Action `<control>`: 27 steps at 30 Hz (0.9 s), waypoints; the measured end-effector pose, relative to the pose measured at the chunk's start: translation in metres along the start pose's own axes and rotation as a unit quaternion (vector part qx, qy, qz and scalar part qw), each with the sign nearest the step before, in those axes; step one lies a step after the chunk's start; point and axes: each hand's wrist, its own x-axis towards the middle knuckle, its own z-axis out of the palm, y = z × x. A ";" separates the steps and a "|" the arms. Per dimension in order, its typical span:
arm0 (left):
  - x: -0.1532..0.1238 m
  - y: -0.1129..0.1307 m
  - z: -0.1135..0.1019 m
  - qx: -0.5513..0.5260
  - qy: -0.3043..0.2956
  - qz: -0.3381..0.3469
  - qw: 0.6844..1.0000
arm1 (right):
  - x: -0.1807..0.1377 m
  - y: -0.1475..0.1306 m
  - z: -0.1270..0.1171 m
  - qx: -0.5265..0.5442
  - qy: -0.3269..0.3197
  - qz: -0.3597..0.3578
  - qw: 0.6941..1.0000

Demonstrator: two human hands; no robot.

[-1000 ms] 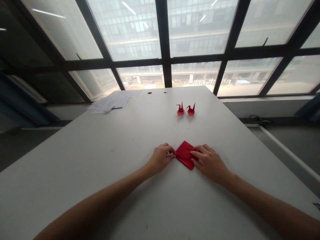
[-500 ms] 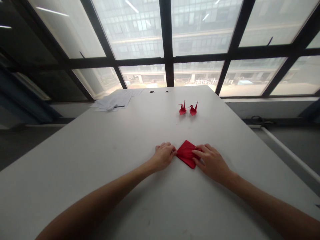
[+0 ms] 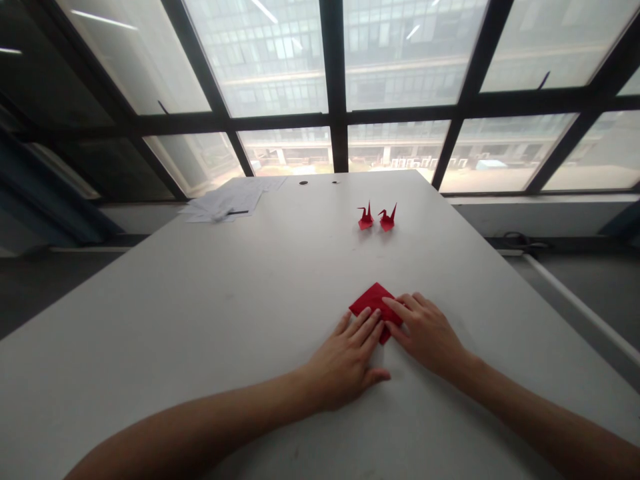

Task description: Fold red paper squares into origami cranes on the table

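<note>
A folded sheet of red paper (image 3: 374,297) lies on the white table (image 3: 260,280), its diamond outline partly covered by both hands. My left hand (image 3: 350,363) lies flat, fingers spread and fingertips pressing on the lower left part of the paper, thumb stretched out over the table. My right hand (image 3: 425,330) grips the paper's right side, its index finger on top and its thumb at the lower edge. The right corner is hidden under those fingers. Farther back stand two red origami cranes, a left crane (image 3: 365,219) and a right crane (image 3: 387,220), apart from both hands.
Loose white papers (image 3: 225,200) with a dark pen (image 3: 237,213) on them lie at the table's far left. Near the far edge is a round dark hole (image 3: 303,183). Large dark-framed windows (image 3: 337,120) rise behind the table.
My left hand has left the paper's left corner, moved toward me and to the right, and flattened onto the paper. My right hand stays nearly in place.
</note>
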 end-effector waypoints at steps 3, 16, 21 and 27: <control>-0.001 -0.003 0.001 0.007 0.003 -0.015 1.000 | 0.000 0.000 0.000 -0.003 0.000 -0.005 1.000; -0.003 -0.020 -0.004 0.079 -0.029 -0.147 0.986 | -0.001 -0.002 -0.004 -0.009 -0.022 0.003 1.000; -0.003 -0.018 -0.005 0.116 -0.024 -0.189 0.975 | -0.001 -0.003 -0.005 -0.012 -0.020 0.005 1.000; -0.006 0.004 -0.004 0.094 0.028 -0.083 0.992 | -0.001 -0.004 -0.004 -0.022 -0.017 0.001 1.000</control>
